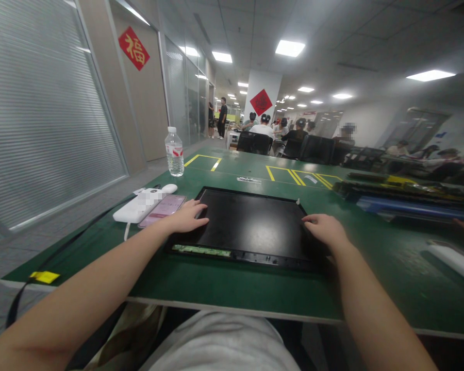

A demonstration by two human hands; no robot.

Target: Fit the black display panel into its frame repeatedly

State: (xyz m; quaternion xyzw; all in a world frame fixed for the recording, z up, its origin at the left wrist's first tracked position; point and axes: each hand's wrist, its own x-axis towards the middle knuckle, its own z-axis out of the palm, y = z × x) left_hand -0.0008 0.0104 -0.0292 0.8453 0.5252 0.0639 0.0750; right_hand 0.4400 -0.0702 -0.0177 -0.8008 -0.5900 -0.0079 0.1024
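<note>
A green bench [224, 281] fills the lower frame. At its centre lies a black flat panel [251, 221], long axis running left to right across the picture. My left hand [187, 216] rests flat on its left edge, fingers loosely spread; my right hand [325, 229] rests on its right edge, fingers curled, gripping nothing. A phone [163, 209] lies just left of centre.

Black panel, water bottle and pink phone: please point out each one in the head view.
black panel [251, 224], head view, on the middle of its glossy face.
water bottle [174, 153], head view, on its label.
pink phone [163, 209], head view, on its screen.
</note>
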